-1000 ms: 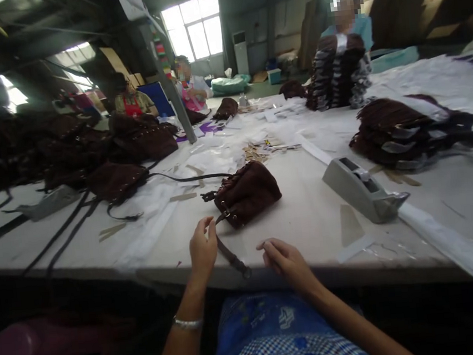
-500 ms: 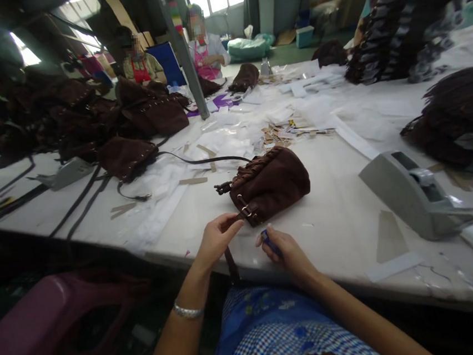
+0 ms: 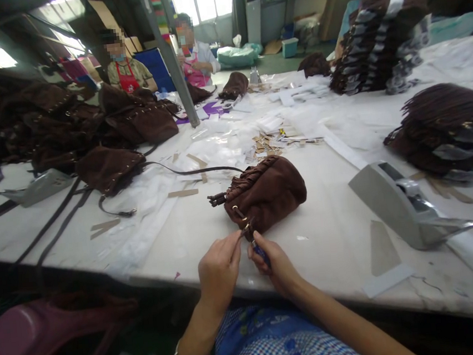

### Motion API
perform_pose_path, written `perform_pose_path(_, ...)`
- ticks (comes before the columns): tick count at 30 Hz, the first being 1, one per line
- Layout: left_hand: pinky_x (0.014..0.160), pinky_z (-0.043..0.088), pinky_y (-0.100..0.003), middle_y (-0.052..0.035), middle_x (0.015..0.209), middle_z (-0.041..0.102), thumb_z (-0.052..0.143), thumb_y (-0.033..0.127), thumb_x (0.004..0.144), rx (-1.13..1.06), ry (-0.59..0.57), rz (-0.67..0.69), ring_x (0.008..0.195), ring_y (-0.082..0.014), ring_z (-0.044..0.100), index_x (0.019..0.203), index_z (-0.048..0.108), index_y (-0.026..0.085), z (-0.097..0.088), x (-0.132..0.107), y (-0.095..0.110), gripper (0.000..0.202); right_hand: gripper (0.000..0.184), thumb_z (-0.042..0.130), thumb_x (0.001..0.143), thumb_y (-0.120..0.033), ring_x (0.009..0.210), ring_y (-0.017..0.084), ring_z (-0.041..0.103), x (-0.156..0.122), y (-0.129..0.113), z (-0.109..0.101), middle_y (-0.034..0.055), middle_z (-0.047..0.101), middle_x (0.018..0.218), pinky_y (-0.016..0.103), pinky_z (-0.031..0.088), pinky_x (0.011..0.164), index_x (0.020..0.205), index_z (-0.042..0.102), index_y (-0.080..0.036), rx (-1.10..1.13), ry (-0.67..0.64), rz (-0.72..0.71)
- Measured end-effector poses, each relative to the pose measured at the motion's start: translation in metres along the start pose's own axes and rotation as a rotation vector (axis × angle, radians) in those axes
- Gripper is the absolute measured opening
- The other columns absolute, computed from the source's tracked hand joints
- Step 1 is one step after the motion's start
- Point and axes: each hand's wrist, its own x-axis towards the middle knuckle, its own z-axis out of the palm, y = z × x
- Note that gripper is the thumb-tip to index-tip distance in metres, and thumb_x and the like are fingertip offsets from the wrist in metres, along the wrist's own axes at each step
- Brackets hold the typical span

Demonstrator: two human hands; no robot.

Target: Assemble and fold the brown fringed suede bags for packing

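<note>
A dark brown drawstring bag (image 3: 275, 190) lies on its side on the white table, its gathered mouth toward the left. At its near left corner a metal ring joins a narrow strap (image 3: 245, 231). The fingers of my left hand (image 3: 219, 268) are closed in a pinch on that strap, just below the ring. In my right hand (image 3: 276, 263), wrapped by the fingers, is a small blue object (image 3: 261, 253); its kind is not clear. The top of this object is close to the strap and ring; whether they touch I cannot tell.
A grey tape dispenser (image 3: 406, 206) stands at the right, near a fringed brown pile (image 3: 445, 129). More brown bags (image 3: 110, 167) and straps lie at the left. Card strips and clear plastic spread over the table's middle. A metal post (image 3: 173, 61) rises behind. Several people are across the table.
My right hand has brought the blue object up and left to the bag's ring. My left hand has turned, still pinching the strap. The view has shifted slightly right.
</note>
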Motion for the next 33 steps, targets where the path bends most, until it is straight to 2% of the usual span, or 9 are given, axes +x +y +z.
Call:
perform_pose_path(5,0.081,0.052,-0.03,-0.0029,0.108,0.073,0.054,0.011,0.092,0.007,-0.047,0.05,0.091,-0.019,0.068,0.119,0.065,0.02,0.002,-0.001,0.001,0.03,0.056,0.045,0.091,-0.065,0.042,0.007,0.021,0.003,0.004,-0.002,-0.0066,0.028,0.05,0.025,0.011,0.043,0.064,0.053,-0.016,0.069,0.003,0.019)
perform_pose_path(13,0.083,0.054,-0.03,-0.0031,0.108,0.074,0.056,0.012,0.092,-0.006,0.033,0.048,0.092,-0.0182,0.069,0.116,0.067,0.02,0.007,-0.004,0.002,0.027,0.049,0.052,0.086,-0.06,0.04,0.006,0.02,0.002,0.009,0.002,-0.007,0.03,0.05,0.023,0.011,0.041,0.065,0.054,-0.016,0.127,0.031,0.019)
perform_pose_path(20,0.082,0.053,-0.029,-0.0035,0.107,0.074,0.057,0.014,0.093,0.001,0.033,0.068,0.092,-0.0185,0.068,0.117,0.066,0.02,0.009,-0.006,0.003,0.027,0.045,0.051,0.085,-0.057,0.039,0.006,0.018,0.002,0.009,0.009,-0.0073,0.032,0.048,0.023,0.011,0.04,0.065,0.053,-0.017,0.161,0.054,0.007)
perform_pose_path(33,0.085,0.054,-0.031,-0.0052,0.112,0.073,0.055,0.016,0.094,0.017,0.013,0.087,0.096,-0.0201,0.068,0.123,0.064,0.021,0.01,-0.008,0.001,0.03,0.037,0.049,0.083,-0.051,0.041,0.005,0.017,0.002,0.007,0.014,-0.0076,0.032,0.051,0.022,0.01,0.04,0.065,0.048,-0.018,0.209,0.071,0.066)
